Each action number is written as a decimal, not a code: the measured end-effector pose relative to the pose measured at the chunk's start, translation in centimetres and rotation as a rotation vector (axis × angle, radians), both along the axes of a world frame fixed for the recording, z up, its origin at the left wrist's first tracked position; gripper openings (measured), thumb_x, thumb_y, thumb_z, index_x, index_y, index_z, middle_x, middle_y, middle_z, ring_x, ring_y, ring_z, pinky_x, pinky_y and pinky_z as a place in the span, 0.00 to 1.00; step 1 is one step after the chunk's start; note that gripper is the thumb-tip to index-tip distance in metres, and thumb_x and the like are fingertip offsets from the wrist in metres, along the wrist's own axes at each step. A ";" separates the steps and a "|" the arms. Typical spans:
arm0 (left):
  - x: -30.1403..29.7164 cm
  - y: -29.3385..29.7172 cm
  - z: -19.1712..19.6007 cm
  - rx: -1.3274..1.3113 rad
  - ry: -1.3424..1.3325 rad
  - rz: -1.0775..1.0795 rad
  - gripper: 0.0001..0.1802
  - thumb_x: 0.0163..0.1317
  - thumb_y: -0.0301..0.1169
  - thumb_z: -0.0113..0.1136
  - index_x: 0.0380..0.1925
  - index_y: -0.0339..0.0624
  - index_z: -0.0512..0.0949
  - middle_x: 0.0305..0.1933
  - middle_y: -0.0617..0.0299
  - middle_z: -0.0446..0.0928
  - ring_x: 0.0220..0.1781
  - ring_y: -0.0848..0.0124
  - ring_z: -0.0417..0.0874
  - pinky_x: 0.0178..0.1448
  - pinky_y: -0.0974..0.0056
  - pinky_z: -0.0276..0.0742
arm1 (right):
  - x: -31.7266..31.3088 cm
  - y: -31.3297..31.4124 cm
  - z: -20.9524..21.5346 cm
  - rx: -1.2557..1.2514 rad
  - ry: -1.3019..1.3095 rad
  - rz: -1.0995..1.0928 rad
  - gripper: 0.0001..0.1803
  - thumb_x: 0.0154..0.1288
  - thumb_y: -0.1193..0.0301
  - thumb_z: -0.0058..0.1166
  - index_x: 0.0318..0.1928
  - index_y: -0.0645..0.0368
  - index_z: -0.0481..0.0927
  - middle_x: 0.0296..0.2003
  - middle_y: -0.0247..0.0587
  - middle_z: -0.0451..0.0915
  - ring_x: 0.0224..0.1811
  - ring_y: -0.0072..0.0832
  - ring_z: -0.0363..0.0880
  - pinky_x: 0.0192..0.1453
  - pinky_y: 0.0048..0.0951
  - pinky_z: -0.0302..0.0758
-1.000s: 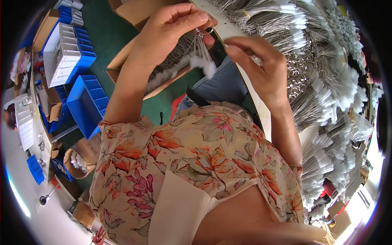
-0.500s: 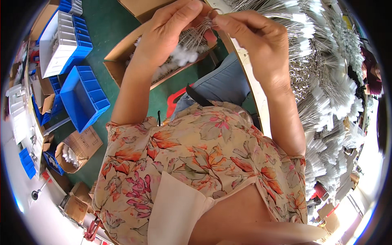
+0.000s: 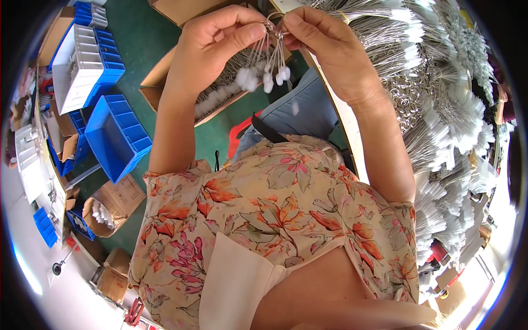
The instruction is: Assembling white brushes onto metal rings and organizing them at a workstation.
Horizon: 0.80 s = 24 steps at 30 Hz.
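Note:
Over an open cardboard box, my left hand [image 3: 220, 44] pinches the looped wire ends of a few small wire brushes [image 3: 268, 77] between thumb and fingers. Their white tips dangle below the fingertips. Close beside it, my right hand [image 3: 335, 55] is closed, thumb against fingers, on a thin metal ring [image 3: 275, 15] at the loops. Fingers partly hide how the loops sit on the ring. Beneath my hands, the cardboard box [image 3: 153, 91] holds many similar wire brushes with white tips.
A table edge [image 3: 346, 124] runs along my right side, heaped with white-tipped wire brushes [image 3: 434, 143] and loose metal rings [image 3: 404, 102]. To the left stand a blue bin [image 3: 113, 137], a white bin [image 3: 80, 69] and another cardboard box [image 3: 121, 195]. A red stool [image 3: 236, 135] shows near my leg.
My left hand has shifted slightly down, its thumb and fingers now at the loops. The brushes, bunched between my hands before, now hang downward with their white tips fanned out.

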State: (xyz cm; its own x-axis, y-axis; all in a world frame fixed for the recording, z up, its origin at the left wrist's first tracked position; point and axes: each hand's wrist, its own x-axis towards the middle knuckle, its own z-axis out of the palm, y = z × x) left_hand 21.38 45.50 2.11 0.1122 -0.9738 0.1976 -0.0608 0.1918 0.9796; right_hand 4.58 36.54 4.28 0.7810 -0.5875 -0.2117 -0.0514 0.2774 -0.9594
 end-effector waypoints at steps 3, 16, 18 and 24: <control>-0.4 0.0 0.6 -0.049 -0.245 0.032 0.10 0.64 0.28 0.50 0.39 0.31 0.75 0.34 0.60 0.78 0.36 0.75 0.78 0.43 0.72 0.72 | 0.1 0.3 -0.9 -0.061 -0.098 -0.065 0.15 0.67 0.63 0.47 0.38 0.63 0.76 0.29 0.29 0.74 0.32 0.15 0.67 0.39 0.17 0.65; -1.0 -0.6 0.9 0.076 -0.037 -0.120 0.14 0.55 0.28 0.61 0.41 0.35 0.74 0.31 0.67 0.72 0.33 0.80 0.71 0.41 0.74 0.68 | -1.1 0.0 0.2 -0.272 0.008 -0.059 0.13 0.66 0.65 0.49 0.36 0.65 0.75 0.25 0.32 0.72 0.29 0.16 0.67 0.32 0.21 0.65; -0.8 -0.8 0.2 0.104 -0.068 -0.159 0.18 0.51 0.29 0.66 0.41 0.36 0.74 0.37 0.65 0.75 0.38 0.80 0.73 0.46 0.73 0.69 | -1.3 0.1 1.1 -0.419 0.103 -0.075 0.12 0.64 0.66 0.51 0.34 0.65 0.76 0.24 0.34 0.73 0.27 0.19 0.68 0.30 0.23 0.66; -0.8 -1.2 -1.2 -0.045 -0.387 -0.041 0.24 0.46 0.21 0.66 0.45 0.35 0.72 0.42 0.65 0.74 0.44 0.75 0.72 0.50 0.70 0.68 | -1.1 -0.4 2.8 -0.937 0.077 -0.073 0.11 0.58 0.69 0.56 0.27 0.66 0.76 0.21 0.46 0.73 0.23 0.32 0.72 0.28 0.30 0.66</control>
State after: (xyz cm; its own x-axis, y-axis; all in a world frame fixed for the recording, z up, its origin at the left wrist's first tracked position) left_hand 20.54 44.31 0.94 -0.0178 -0.9653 0.2604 -0.4158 0.2440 0.8761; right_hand 3.47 36.18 7.05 0.7393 -0.5912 0.3223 -0.1365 -0.6003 -0.7880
